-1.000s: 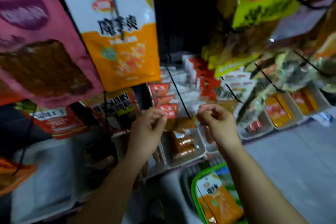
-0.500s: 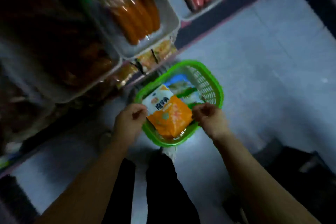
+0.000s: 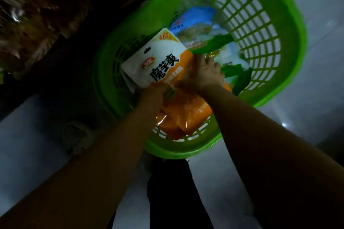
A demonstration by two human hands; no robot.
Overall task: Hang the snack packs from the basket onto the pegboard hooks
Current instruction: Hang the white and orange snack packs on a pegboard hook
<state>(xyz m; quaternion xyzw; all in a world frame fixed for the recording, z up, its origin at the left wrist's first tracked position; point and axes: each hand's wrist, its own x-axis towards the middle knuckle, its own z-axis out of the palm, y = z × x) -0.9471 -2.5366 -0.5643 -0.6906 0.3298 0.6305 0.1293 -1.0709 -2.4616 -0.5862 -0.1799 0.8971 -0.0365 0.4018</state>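
A green plastic basket (image 3: 284,29) sits on the floor below me. On top of its contents lies a white-and-orange snack pack (image 3: 158,59) with black characters. Both hands are inside the basket. My left hand (image 3: 152,93) grips the pack at its middle left edge. My right hand (image 3: 206,72) presses on the pack's right side, fingers curled over it. Under it lie a blue-and-white pack (image 3: 193,22) and green-edged packs (image 3: 214,42). The pegboard hooks are out of view.
Dark shelving with wrapped goods (image 3: 28,15) fills the upper left, close beside the basket. Grey tiled floor (image 3: 316,98) surrounds the basket on the right. My dark trouser legs (image 3: 171,191) stand just below the basket.
My view dropped from the pegboard to the basket on the floor. Both hands went from the hook down to the basket rim, then inside onto the white-and-orange pack.
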